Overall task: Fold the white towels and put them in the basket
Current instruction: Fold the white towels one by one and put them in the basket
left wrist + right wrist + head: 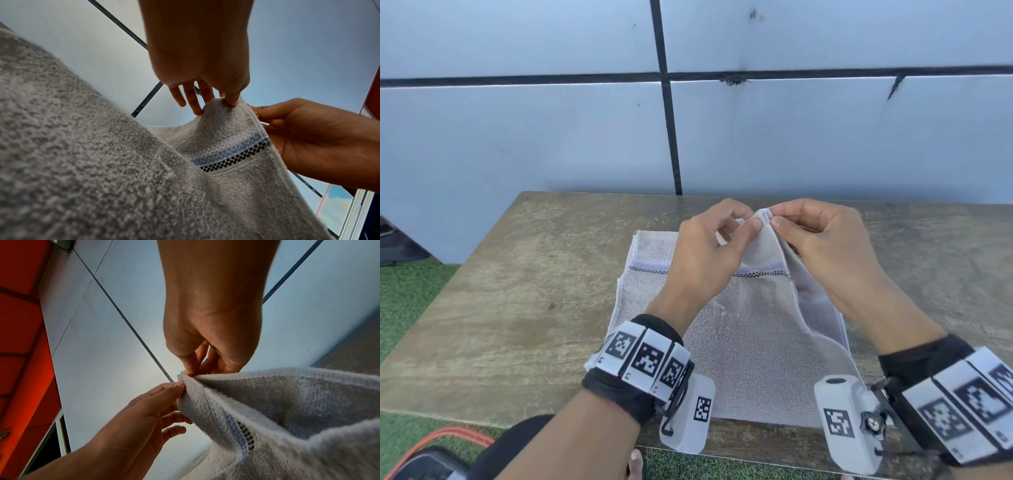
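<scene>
A white towel (750, 342) with a blue and black checked stripe (650, 267) lies flat on the wooden table (517, 291). Its far right corner is lifted off the table. My left hand (751, 221) pinches that raised corner between thumb and fingers. My right hand (779, 217) pinches the same corner from the other side, right against the left. In the left wrist view the left thumb (233, 99) presses into the towel (102, 162). In the right wrist view the right hand (193, 371) holds the hem of the towel (287, 402). No basket is in view.
A pale tiled wall (551, 120) rises just behind the table. Green turf (410, 291) lies to the left and in front of it. A red cable (448, 435) and a dark object (424, 466) sit on the ground at the lower left.
</scene>
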Tool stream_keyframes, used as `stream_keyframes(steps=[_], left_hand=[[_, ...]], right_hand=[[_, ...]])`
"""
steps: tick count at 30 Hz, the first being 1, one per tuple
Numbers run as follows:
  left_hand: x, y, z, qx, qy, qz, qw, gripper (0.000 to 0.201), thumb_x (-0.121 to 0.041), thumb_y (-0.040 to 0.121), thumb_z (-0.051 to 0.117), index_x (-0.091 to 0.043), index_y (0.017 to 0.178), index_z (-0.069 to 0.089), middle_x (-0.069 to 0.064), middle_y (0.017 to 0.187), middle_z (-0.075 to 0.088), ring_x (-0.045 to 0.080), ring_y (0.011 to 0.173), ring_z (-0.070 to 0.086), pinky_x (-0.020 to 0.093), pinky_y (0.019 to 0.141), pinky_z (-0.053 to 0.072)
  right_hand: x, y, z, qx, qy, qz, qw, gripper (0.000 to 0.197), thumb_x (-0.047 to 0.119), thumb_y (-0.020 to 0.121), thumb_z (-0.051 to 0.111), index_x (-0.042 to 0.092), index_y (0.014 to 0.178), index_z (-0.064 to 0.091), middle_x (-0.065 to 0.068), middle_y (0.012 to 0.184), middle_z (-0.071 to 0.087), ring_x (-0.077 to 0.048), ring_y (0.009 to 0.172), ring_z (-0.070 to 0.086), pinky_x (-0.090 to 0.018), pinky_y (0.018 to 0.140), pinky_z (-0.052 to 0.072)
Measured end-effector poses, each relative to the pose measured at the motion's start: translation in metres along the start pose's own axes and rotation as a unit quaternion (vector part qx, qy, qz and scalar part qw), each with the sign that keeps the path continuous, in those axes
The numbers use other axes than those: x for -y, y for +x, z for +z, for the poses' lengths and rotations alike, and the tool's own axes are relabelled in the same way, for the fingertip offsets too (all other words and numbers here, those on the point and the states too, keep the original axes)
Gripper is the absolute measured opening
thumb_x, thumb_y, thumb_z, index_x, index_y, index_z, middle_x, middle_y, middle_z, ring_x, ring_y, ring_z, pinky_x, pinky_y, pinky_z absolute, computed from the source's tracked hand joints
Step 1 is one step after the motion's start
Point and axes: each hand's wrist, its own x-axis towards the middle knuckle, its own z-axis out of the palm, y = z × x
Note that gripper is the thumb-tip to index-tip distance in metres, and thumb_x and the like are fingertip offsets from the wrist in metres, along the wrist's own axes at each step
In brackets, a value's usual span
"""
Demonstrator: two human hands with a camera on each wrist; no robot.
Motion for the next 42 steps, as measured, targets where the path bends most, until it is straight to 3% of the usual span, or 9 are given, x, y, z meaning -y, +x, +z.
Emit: stream_keyframes(steps=[9, 13, 19, 23, 27, 31, 35, 39, 42], left_hand=[[0.003, 0.003, 0.001, 0.008, 0.043, 0.017, 0.999, 0.005, -0.028, 0.089, 0.071, -0.025, 0.085, 0.07, -0.019, 0.103, 0.07, 0.004, 0.107, 0.058, 0.03, 0.092, 0.045], [0.002, 0.004, 0.001, 0.014, 0.048, 0.023, 0.999, 0.011, -0.033, 0.092, 0.069, -0.024, 0.086, 0.07, -0.019, 0.095, 0.071, 0.003, 0.103, 0.057, 0.023, 0.087, 0.044], [0.001, 0.005, 0.002, 0.025, 0.028, 0.021, 0.999, 0.016, -0.033, 0.092, 0.069, -0.02, 0.082, 0.067, -0.016, 0.097, 0.073, 0.004, 0.103, 0.06, 0.024, 0.086, 0.046], [-0.002, 0.006, 0.002, 0.023, 0.019, 0.018, 0.999, 0.018, -0.029, 0.091, 0.07, -0.017, 0.079, 0.068, -0.01, 0.08, 0.07, 0.011, 0.089, 0.063, 0.03, 0.083, 0.047], [-0.004, 0.006, 0.002, 0.033, 0.023, 0.024, 0.999, 0.019, -0.03, 0.091, 0.069, -0.016, 0.08, 0.069, -0.009, 0.08, 0.07, 0.014, 0.089, 0.062, 0.033, 0.083, 0.046], [-0.008, 0.008, 0.001, 0.04, 0.016, 0.015, 0.999, 0.019, -0.03, 0.091, 0.07, -0.015, 0.08, 0.069, -0.008, 0.081, 0.071, 0.015, 0.086, 0.064, 0.038, 0.084, 0.05], [-0.014, 0.009, -0.003, 0.052, 0.007, 0.003, 0.999, 0.012, -0.026, 0.089, 0.072, -0.017, 0.082, 0.073, -0.009, 0.082, 0.073, 0.014, 0.086, 0.067, 0.038, 0.085, 0.052], [-0.02, 0.007, -0.008, 0.085, 0.003, 0.001, 0.996, 0.008, -0.023, 0.088, 0.073, -0.016, 0.083, 0.075, -0.007, 0.081, 0.074, 0.009, 0.081, 0.068, 0.032, 0.082, 0.054], [-0.022, 0.005, -0.013, 0.098, -0.003, 0.01, 0.995, 0.012, -0.023, 0.089, 0.073, -0.015, 0.082, 0.075, -0.006, 0.08, 0.074, 0.009, 0.079, 0.068, 0.032, 0.081, 0.054]], right_hand=[[0.0, 0.0, 0.003, -0.001, 0.044, 0.039, 0.998, 0.009, 0.019, 0.089, 0.07, 0.019, 0.085, 0.078, -0.002, 0.081, 0.077, -0.014, 0.075, 0.07, -0.047, 0.087, 0.057], [0.0, -0.001, 0.002, 0.012, 0.041, 0.027, 0.999, 0.01, 0.03, 0.085, 0.076, 0.02, 0.085, 0.078, -0.002, 0.084, 0.077, -0.023, 0.087, 0.073, -0.052, 0.093, 0.055], [-0.003, -0.002, 0.003, 0.02, 0.029, 0.003, 0.999, 0.005, 0.023, 0.089, 0.073, 0.02, 0.086, 0.076, -0.002, 0.086, 0.076, -0.031, 0.091, 0.071, -0.05, 0.09, 0.056], [-0.004, -0.001, 0.002, 0.022, 0.03, -0.006, 0.999, 0.007, 0.023, 0.09, 0.072, 0.017, 0.089, 0.076, 0.0, 0.087, 0.076, -0.024, 0.09, 0.072, -0.039, 0.087, 0.057], [-0.008, 0.0, 0.0, 0.025, 0.025, -0.011, 0.999, 0.006, 0.024, 0.088, 0.074, 0.018, 0.089, 0.075, 0.001, 0.086, 0.076, -0.014, 0.082, 0.07, -0.028, 0.079, 0.055], [-0.007, 0.002, -0.001, 0.016, 0.016, -0.017, 1.0, 0.005, 0.022, 0.09, 0.072, 0.017, 0.088, 0.074, 0.001, 0.086, 0.076, -0.025, 0.087, 0.07, -0.035, 0.084, 0.055], [-0.004, 0.001, -0.001, 0.016, 0.013, -0.02, 1.0, 0.006, 0.019, 0.092, 0.069, 0.017, 0.088, 0.073, 0.0, 0.086, 0.076, -0.011, 0.078, 0.065, -0.032, 0.08, 0.054], [-0.002, 0.001, -0.003, 0.016, 0.016, -0.02, 1.0, 0.008, 0.019, 0.094, 0.067, 0.018, 0.088, 0.072, -0.003, 0.088, 0.075, -0.012, 0.078, 0.065, -0.043, 0.084, 0.055], [0.003, -0.002, -0.002, 0.031, 0.009, -0.036, 0.999, 0.009, 0.019, 0.094, 0.066, 0.018, 0.088, 0.071, -0.006, 0.088, 0.074, -0.017, 0.079, 0.064, -0.042, 0.082, 0.054]])
